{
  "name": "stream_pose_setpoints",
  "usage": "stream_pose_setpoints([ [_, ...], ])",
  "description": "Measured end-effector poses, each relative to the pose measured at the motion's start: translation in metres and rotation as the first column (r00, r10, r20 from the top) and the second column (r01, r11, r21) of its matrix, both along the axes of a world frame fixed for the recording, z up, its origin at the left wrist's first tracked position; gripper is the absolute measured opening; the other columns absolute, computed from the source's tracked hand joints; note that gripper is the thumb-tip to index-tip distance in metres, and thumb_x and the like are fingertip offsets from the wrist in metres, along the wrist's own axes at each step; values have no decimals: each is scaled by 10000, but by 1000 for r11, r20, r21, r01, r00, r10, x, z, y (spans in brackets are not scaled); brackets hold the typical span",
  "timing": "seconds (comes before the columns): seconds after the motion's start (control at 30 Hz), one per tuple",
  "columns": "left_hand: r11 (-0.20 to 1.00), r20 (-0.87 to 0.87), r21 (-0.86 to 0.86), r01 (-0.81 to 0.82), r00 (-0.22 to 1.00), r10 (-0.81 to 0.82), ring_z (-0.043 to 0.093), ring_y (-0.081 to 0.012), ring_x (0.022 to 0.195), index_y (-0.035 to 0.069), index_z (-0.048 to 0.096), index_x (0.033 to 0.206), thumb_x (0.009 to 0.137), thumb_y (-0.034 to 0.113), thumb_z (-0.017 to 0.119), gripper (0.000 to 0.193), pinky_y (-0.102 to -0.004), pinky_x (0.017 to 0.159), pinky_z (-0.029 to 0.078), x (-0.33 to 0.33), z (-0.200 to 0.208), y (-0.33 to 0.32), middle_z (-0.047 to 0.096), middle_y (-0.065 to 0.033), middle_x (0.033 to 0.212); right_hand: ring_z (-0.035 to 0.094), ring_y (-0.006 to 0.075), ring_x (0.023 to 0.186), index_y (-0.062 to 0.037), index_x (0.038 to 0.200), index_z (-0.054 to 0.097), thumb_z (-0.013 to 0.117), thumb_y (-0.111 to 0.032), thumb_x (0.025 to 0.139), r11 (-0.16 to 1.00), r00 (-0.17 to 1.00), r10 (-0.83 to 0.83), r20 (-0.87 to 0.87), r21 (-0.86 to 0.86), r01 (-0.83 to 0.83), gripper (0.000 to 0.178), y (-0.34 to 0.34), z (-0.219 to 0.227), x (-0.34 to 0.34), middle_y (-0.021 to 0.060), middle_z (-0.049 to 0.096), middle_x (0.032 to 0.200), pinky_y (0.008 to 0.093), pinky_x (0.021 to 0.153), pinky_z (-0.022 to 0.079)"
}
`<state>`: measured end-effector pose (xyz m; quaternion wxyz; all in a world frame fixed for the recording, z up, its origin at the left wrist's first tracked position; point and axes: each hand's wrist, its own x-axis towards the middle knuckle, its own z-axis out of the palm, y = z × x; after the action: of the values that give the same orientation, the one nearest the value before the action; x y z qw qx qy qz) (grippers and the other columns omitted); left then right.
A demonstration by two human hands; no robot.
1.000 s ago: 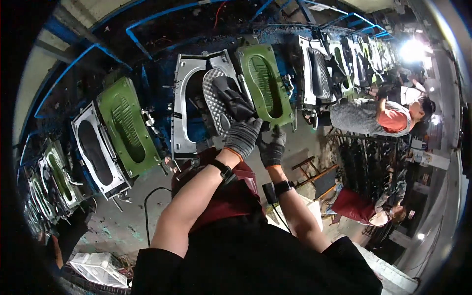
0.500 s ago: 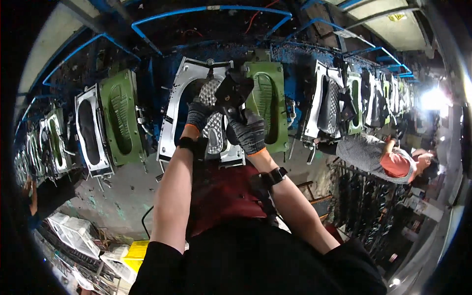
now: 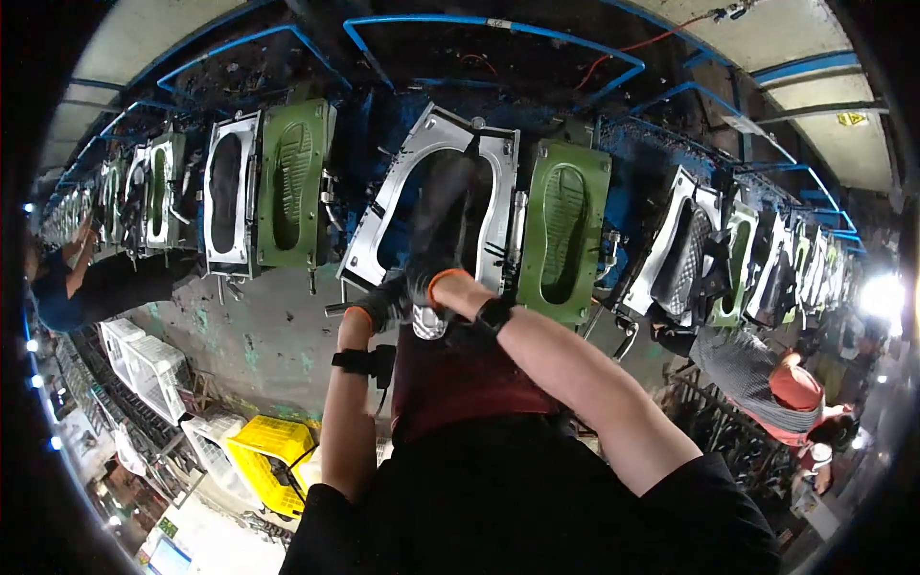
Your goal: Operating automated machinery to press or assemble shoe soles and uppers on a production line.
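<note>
Both my hands are low in front of my apron, close together, in dark knit gloves with orange cuffs. My left hand [image 3: 387,301] is closed around a sandal [image 3: 429,323], of which a pale grey, bumpy end shows below the gloves. My right hand [image 3: 427,284] is closed beside it, its fingers mostly hidden behind my wrist. Just beyond them stands an opened silver mould frame [image 3: 391,182] with a dark foot-shaped form [image 3: 447,206] inside, partly blurred. To its right is the green mould half [image 3: 596,201] with a ribbed sole-shaped hollow.
More silver and green moulds [image 3: 297,182] line the bench both ways, under blue tube rails [image 3: 422,19]. One person [image 3: 767,383] stands at the right, another [image 3: 59,278] at the far left. White crates [image 3: 153,369] and a yellow crate [image 3: 254,455] stand behind on the left.
My hands have brought the sandal from over the silver frame down toward my apron. The right hand has moved left and down, next to the left one. The view has turned.
</note>
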<state>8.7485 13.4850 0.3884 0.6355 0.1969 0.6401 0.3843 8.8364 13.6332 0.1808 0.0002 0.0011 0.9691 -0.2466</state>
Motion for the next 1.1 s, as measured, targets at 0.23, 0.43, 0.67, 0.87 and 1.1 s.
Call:
stream_pose_setpoints([
  [0.23, 669, -338, 65, -740, 615, 713, 638, -299, 1158, -80, 484, 1454, 901, 246, 793, 713, -366, 1015, 514, 19, -1, -46, 663, -205, 1317, 654, 332, 1095, -21, 1146, 678, 582, -414, 976, 860, 997, -31, 77, -505, 66, 438, -107, 52, 80, 152, 667, 1312, 464, 947, 525],
  [0.43, 479, 43, -51, -876, 477, 878, 675, -206, 1022, -27, 690, 1250, 922, 160, 787, 389, -319, 948, 544, 2, -22, 14, 739, -100, 1164, 667, 437, 997, -19, 1150, 695, 630, -454, 926, 783, 777, -545, 314, -140, 606, 494, -9, 177, 26, 249, 713, 1048, 505, 880, 533],
  [0.67, 416, 171, 297, -860, 476, 863, 683, -176, 990, -13, 723, 1153, 954, 74, 715, 218, -312, 908, 550, -18, -82, 22, 754, -76, 1120, 685, 392, 844, -66, 975, 689, 640, -211, 919, 704, 786, -604, 132, -373, 604, 163, 12, 265, -13, 176, 704, 885, 479, 728, 541],
  [0.87, 507, 121, 283, -814, 555, 823, 666, -176, 919, -7, 733, 1114, 913, 152, 789, 262, -323, 853, 550, -41, -30, 96, 752, -74, 1044, 677, 412, 967, 21, 1073, 674, 774, -390, 838, 618, 620, -779, 92, -49, 785, 484, 32, 273, -19, 247, 701, 995, 485, 833, 559],
  [1.1, 633, -420, 328, -702, 492, 763, 661, -240, 1085, -38, 705, 1221, 901, 220, 801, 422, -345, 1008, 494, -64, -26, 127, 720, -145, 1231, 685, 421, 924, -35, 938, 728, 716, -475, 827, 526, 602, -647, 468, -298, 796, 454, 67, 222, 1, 236, 719, 957, 499, 836, 549],
])
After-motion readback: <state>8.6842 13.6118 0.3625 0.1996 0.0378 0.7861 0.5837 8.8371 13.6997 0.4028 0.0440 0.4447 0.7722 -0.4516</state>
